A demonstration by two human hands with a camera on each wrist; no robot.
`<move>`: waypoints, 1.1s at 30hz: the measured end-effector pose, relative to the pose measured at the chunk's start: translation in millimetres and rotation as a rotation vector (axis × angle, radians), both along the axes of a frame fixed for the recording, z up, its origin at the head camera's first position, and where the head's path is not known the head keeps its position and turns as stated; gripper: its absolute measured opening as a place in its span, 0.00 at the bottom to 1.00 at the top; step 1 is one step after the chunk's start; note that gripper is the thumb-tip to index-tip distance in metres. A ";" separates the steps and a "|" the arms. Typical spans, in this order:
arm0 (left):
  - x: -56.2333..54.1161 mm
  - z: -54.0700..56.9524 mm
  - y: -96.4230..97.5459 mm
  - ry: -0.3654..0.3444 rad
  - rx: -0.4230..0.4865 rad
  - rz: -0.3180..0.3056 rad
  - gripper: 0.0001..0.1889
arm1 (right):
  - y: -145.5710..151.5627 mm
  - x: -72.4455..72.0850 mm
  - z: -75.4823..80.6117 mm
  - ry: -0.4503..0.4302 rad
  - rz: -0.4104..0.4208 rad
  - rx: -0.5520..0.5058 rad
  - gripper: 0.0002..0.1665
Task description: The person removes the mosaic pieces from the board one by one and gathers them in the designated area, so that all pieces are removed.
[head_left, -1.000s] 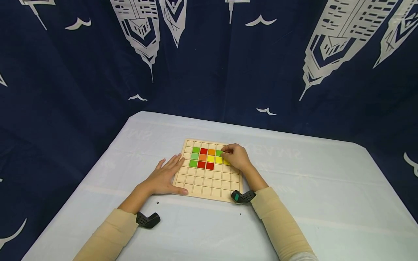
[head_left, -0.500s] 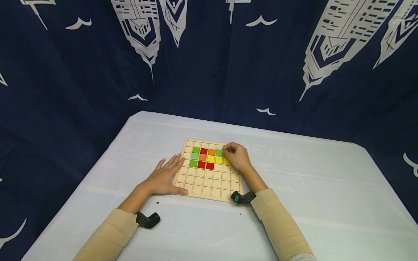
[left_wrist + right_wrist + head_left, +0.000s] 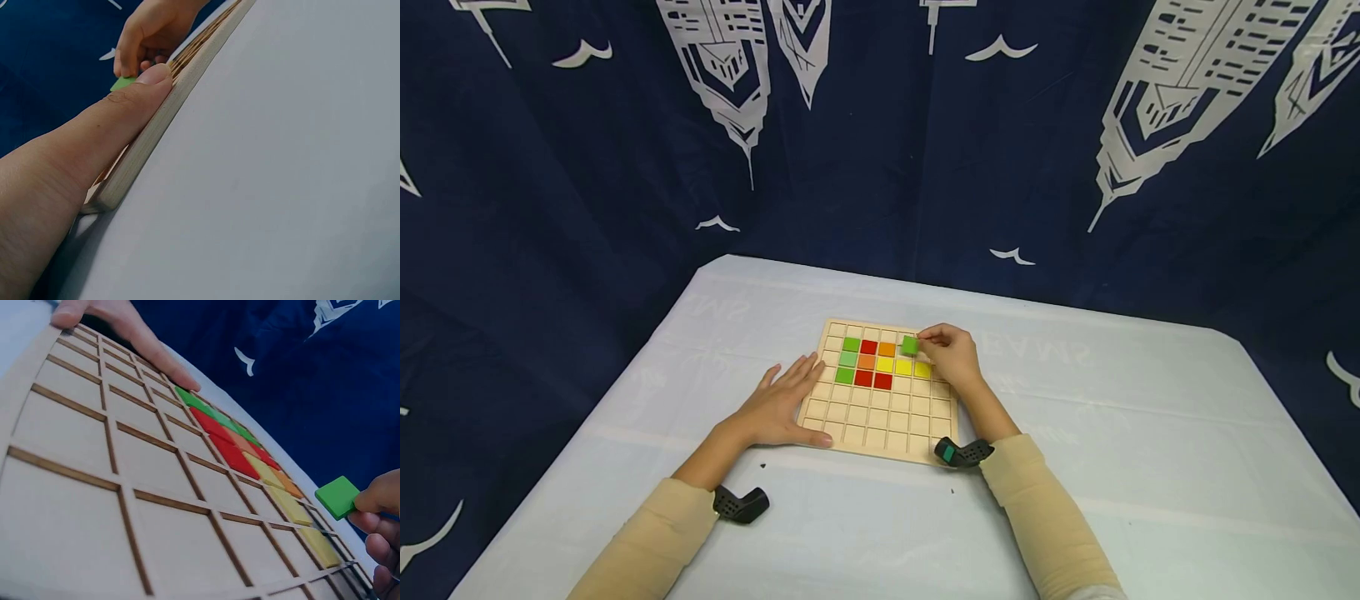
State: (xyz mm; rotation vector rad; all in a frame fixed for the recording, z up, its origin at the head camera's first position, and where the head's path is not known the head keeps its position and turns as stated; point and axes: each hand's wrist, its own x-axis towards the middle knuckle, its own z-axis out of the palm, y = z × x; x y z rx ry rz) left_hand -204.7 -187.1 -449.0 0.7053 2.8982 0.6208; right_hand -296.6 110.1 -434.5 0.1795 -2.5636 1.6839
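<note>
A square wooden grid board [image 3: 877, 419] lies on the table, its cells partly filled with coloured tiles. My left hand [image 3: 778, 408] rests along the board's left edge, fingers spread and thumb at the near corner; the left wrist view shows that thumb [image 3: 119, 119] on the rim. Between thumb and fingers my right hand [image 3: 952, 354] pinches a green tile [image 3: 337, 497], raised and tilted above the upper right of the grid. Below it sit yellow tiles [image 3: 903, 367]. Further left are red tiles [image 3: 863, 378], orange tiles [image 3: 887, 349] and green tiles [image 3: 844, 376].
White cloth covers the table [image 3: 1112, 400], and a dark blue curtain [image 3: 880, 167] with white prints hangs behind it. Small dark specks lie on the cloth near the board's front edge. Each wrist carries a black device [image 3: 741, 505].
My right hand has lifted the green tile out of its cell in the top tile row, moving slightly up and right. More of the yellow tiles now shows. My left hand stays in place.
</note>
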 end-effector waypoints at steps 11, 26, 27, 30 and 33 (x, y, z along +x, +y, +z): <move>-0.1 -2.3 0.1 -0.005 -0.008 0.013 0.66 | 23.7 1.5 6.7 0.005 -0.024 -0.018 0.08; 0.2 -3.9 0.3 -0.001 0.000 0.015 0.67 | 55.5 9.0 2.1 -0.051 -0.079 -0.053 0.10; 0.2 -3.2 0.3 0.002 0.004 0.011 0.67 | 57.3 9.4 1.3 -0.055 -0.087 -0.052 0.10; -0.1 -2.5 0.0 0.007 0.004 0.006 0.67 | 63.4 10.0 -1.5 -0.056 -0.107 -0.038 0.10; -0.3 -3.1 0.0 0.011 0.004 0.001 0.67 | 69.6 11.5 -1.8 -0.055 -0.121 -0.016 0.10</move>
